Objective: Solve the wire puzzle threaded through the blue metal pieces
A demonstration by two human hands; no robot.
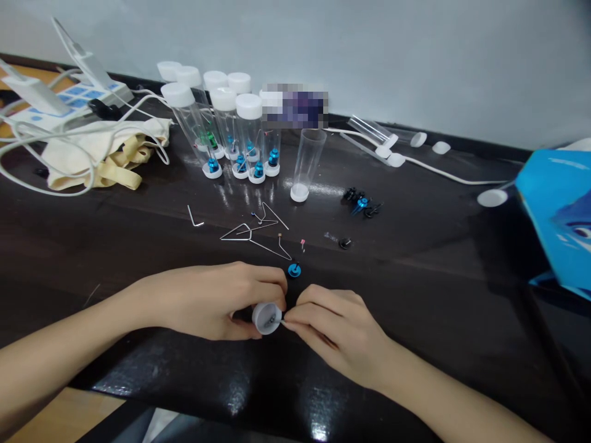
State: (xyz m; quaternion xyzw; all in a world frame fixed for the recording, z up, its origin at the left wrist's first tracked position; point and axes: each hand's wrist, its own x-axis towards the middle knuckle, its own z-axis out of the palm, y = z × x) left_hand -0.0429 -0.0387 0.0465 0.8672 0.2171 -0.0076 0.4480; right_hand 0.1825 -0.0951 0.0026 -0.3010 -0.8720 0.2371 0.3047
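Observation:
My left hand [244,295] grips a white round cap [259,320] tilted toward me, with several small dark parts inside it. At the cap's right rim, my right hand [332,326] pinches a thin light-coloured piece whose tip reaches into the cap; its kind is too small to tell. Just beyond my fingertips lies a blue disc [294,271] with a dark post. Bent metal wires [252,237] lie farther back, and a small pinkish-red piece [303,242] is right of them. An L-shaped hex key [194,216] rests to the left.
Several clear capped tubes [249,132] holding blue or green parts stand near the wall. An open clear tube [310,154] stands right of them, near black and blue parts [362,203]. Cables and a power strip [74,98] are left, beside a cream cloth bag [106,154]; a blue bag [558,215] is right.

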